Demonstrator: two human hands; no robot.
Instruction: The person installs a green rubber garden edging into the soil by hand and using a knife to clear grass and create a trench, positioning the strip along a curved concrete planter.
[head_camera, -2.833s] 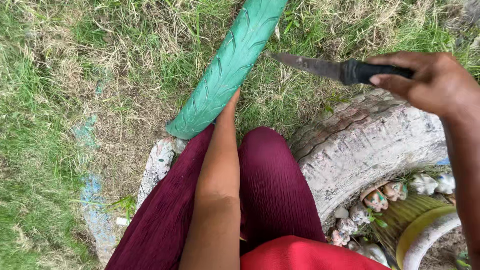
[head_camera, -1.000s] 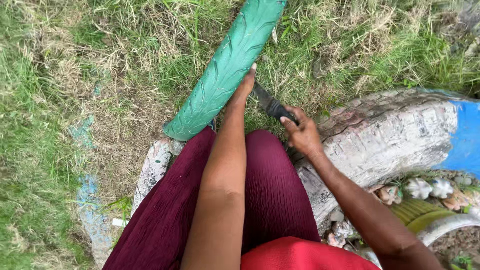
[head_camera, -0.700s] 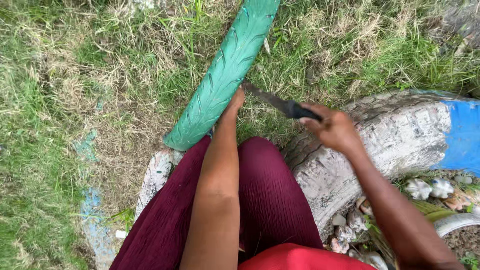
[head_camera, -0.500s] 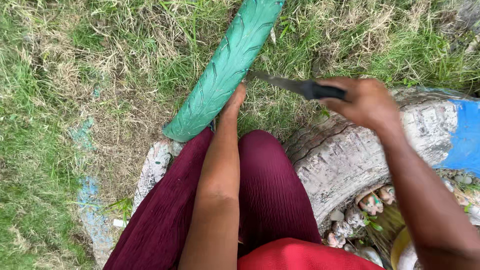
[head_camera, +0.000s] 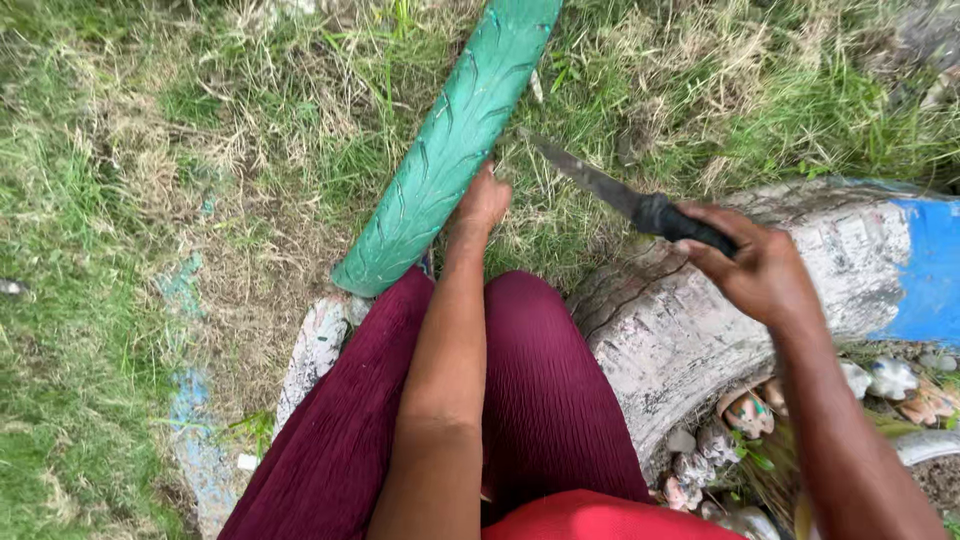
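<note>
The left hand (head_camera: 483, 203) rests against the edge of a green painted strip of tyre (head_camera: 450, 150), its fingers apparently curled on the far side, though the grip itself is hidden. The right hand (head_camera: 762, 275) is clenched around the black handle of a knife (head_camera: 628, 201), whose dark blade points toward the strip without touching it. The strip lies slanted on dry grass (head_camera: 200, 150), its lower end near the dark red skirt (head_camera: 520, 400). A whitewashed tyre (head_camera: 680, 340) with a blue patch sits just right of the skirt, with shells (head_camera: 890, 378) lying inside its ring.
</note>
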